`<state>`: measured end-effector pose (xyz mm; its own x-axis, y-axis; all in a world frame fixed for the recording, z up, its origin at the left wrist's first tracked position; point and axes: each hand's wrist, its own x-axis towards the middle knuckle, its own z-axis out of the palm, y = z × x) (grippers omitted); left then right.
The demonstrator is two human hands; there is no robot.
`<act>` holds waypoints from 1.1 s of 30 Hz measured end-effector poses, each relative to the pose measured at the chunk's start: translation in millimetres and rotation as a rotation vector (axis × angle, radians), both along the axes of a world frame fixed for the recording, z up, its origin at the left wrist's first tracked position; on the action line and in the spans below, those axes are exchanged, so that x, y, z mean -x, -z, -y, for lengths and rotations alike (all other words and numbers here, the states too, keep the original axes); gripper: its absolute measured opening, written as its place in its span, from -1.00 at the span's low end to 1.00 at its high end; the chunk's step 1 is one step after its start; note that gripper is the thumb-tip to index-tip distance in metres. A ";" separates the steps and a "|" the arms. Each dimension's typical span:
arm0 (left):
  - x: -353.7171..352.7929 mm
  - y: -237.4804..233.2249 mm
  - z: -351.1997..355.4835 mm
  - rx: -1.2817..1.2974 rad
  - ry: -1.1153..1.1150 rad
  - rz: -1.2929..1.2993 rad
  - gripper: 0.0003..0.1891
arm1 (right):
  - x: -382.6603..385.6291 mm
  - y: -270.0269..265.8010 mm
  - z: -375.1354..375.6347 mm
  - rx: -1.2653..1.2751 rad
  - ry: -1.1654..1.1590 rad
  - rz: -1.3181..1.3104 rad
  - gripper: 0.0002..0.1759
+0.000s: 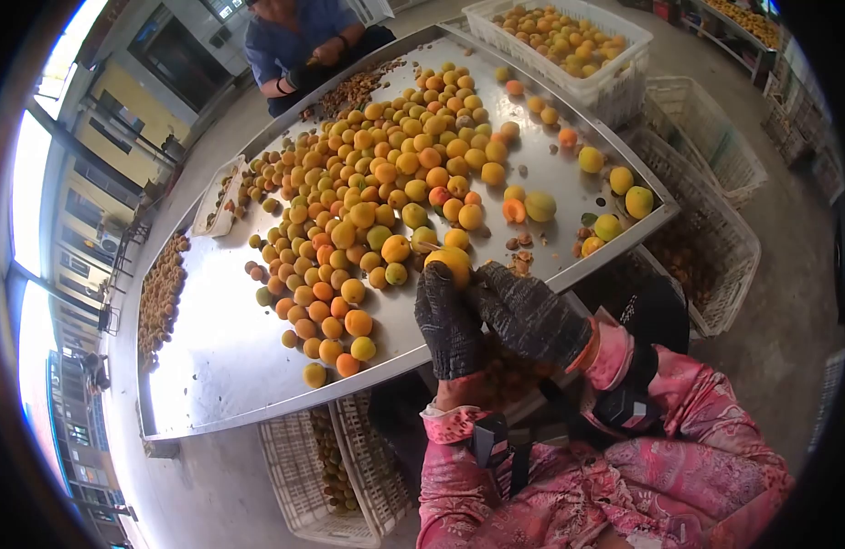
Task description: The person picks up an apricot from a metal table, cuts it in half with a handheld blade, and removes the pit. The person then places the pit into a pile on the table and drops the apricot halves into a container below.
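Observation:
My left hand (447,325), in a dark grey knit glove, is closed around a yellow apricot (452,265) at the near edge of the metal table (230,339). Close against its right side is my right hand (530,313), gloved alike, with fingers curled together by the fruit; whatever they grip is hidden. A thin pale sliver shows at the apricot's upper left, too small to name. Beyond my hands spreads a large heap of apricots (358,174), yellow, orange and greenish. Pits and torn scraps (520,261) lie just past my right hand.
Across the table stands a person in a blue shirt (294,46), hands together. A white crate of apricots (569,41) adjoins the far right edge. Plastic crates (733,247) stand at right and one (294,467) below the near edge. A small white tray (219,197) sits left.

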<state>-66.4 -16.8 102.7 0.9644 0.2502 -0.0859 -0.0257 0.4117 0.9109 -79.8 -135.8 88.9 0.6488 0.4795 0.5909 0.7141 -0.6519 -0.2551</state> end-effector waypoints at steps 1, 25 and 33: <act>-1.5 1.0 4.5 0.005 -0.002 0.008 -0.59 | 2.8 3.3 -1.6 0.005 -0.002 0.008 -0.62; 19.6 -2.0 -33.2 -0.198 0.411 -0.056 -0.61 | -2.3 6.3 28.4 0.080 -0.175 0.009 -0.59; 19.4 1.8 -8.1 -0.235 0.074 0.001 -0.52 | 17.8 0.1 2.1 0.086 0.041 0.114 -0.65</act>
<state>-85.8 -8.8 100.9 0.9809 0.1919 -0.0333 -0.0038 0.1896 0.9818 -97.6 -137.9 88.9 0.6000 0.5059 0.6197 0.7074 -0.6973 -0.1155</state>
